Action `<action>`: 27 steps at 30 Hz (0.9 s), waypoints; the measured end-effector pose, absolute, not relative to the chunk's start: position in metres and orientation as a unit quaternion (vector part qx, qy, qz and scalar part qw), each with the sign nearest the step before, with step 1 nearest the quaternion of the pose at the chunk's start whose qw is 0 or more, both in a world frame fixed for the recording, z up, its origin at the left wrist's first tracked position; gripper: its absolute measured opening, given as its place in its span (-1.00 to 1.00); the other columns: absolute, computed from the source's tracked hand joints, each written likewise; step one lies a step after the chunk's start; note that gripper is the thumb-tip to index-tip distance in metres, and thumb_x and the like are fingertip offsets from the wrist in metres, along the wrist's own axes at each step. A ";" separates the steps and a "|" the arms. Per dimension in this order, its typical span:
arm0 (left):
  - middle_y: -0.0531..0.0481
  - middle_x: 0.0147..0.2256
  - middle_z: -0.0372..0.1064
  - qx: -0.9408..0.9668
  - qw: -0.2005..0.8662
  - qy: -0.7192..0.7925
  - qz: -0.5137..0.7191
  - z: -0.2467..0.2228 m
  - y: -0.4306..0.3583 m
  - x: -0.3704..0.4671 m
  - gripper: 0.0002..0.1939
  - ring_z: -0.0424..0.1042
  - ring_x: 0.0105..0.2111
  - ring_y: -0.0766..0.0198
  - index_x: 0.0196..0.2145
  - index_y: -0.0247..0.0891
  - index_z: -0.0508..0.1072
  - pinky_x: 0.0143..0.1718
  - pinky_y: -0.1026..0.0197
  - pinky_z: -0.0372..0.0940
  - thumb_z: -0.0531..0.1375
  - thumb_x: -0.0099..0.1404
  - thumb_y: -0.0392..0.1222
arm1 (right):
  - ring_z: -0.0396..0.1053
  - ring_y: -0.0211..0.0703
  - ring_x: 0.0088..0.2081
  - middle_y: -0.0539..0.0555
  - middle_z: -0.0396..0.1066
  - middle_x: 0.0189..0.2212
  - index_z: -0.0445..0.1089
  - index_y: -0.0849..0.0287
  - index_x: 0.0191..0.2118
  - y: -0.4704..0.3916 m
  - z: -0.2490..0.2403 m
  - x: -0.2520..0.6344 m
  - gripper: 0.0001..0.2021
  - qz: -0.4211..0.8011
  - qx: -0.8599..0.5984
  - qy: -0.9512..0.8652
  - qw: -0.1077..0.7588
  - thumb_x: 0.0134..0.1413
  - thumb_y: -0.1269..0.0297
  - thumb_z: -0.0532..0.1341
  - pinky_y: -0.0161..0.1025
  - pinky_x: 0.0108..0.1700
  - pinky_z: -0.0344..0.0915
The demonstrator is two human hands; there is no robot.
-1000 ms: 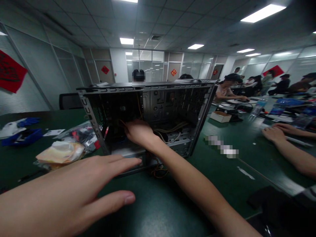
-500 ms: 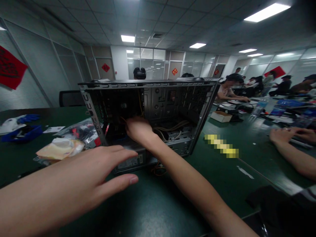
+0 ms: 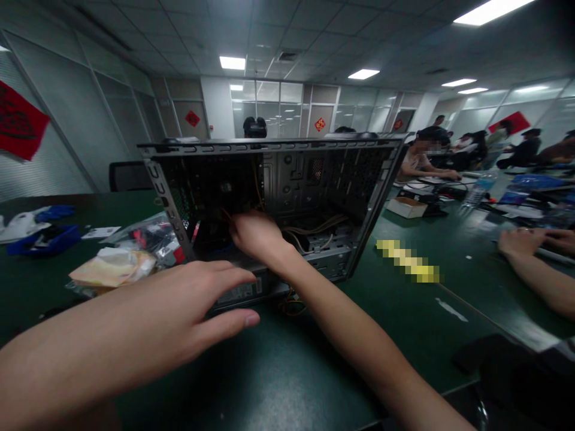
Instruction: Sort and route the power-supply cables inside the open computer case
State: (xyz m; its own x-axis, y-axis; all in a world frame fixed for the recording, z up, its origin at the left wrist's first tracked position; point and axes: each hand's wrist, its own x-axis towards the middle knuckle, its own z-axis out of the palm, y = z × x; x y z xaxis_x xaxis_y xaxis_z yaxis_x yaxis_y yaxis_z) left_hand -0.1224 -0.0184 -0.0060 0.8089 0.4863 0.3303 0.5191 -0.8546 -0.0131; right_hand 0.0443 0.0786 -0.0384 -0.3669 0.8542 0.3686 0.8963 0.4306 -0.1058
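Note:
An open computer case (image 3: 275, 143) stands on the table in front of me, its side panel off and its dark inside facing me. My right hand (image 3: 257, 238) reaches into the lower left of the case. Its fingers are curled and point inward; what they hold is hidden in shadow. Thin cables (image 3: 257, 179) run down near that hand, and pale cables (image 3: 317, 227) lie along the case's lower right inside. My left hand (image 3: 211, 299) hovers before the power supply (image 3: 242, 291) at the case's bottom, thumb and fingers apart, with nothing in it.
A paper packet (image 3: 114, 269) and a clear plastic bag (image 3: 148, 236) lie left of the case. Farther left is a blue tray (image 3: 42, 240). Right of it are a yellow blurred strip (image 3: 406, 261), a white box (image 3: 406, 206), a bottle (image 3: 480, 188) and another person's hands (image 3: 523, 240).
The view has shifted slightly. My right hand stays inside the case with its fingers curled. My left hand remains spread in front of it, having moved slightly to the right.

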 end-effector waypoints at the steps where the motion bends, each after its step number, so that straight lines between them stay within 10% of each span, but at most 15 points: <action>1: 0.04 -0.05 0.55 -0.949 0.053 -0.266 -0.160 -0.007 -0.019 -0.123 -0.57 0.58 -0.21 0.05 0.08 0.02 0.45 -0.22 0.14 0.46 0.21 0.28 0.11 | 0.50 0.07 -0.18 0.32 0.52 -0.20 0.48 0.29 -0.04 0.079 -0.039 0.045 -0.65 -0.057 -0.525 -0.829 0.184 0.31 0.32 -0.02 -0.13 -0.15 0.39; 27: 0.04 0.05 0.48 -0.915 -0.023 -0.391 -0.098 0.000 -0.028 -0.115 -0.51 0.51 -0.02 0.02 0.08 0.05 0.47 0.02 0.10 0.40 0.13 0.28 0.24 | 0.52 0.06 -0.21 0.28 0.53 -0.26 0.51 0.26 -0.14 0.079 -0.042 0.038 -0.70 -0.073 -0.554 -0.803 0.207 0.29 0.34 0.02 -0.16 -0.20 0.42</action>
State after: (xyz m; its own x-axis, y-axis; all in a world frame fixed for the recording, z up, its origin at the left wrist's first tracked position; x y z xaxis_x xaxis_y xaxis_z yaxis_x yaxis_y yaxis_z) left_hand -0.1151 -0.0281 -0.0001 0.6757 0.7194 0.1608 0.7106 -0.6937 0.1177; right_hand 0.0377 0.0791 -0.0424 -0.3015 0.8593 0.4132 0.9198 0.3763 -0.1114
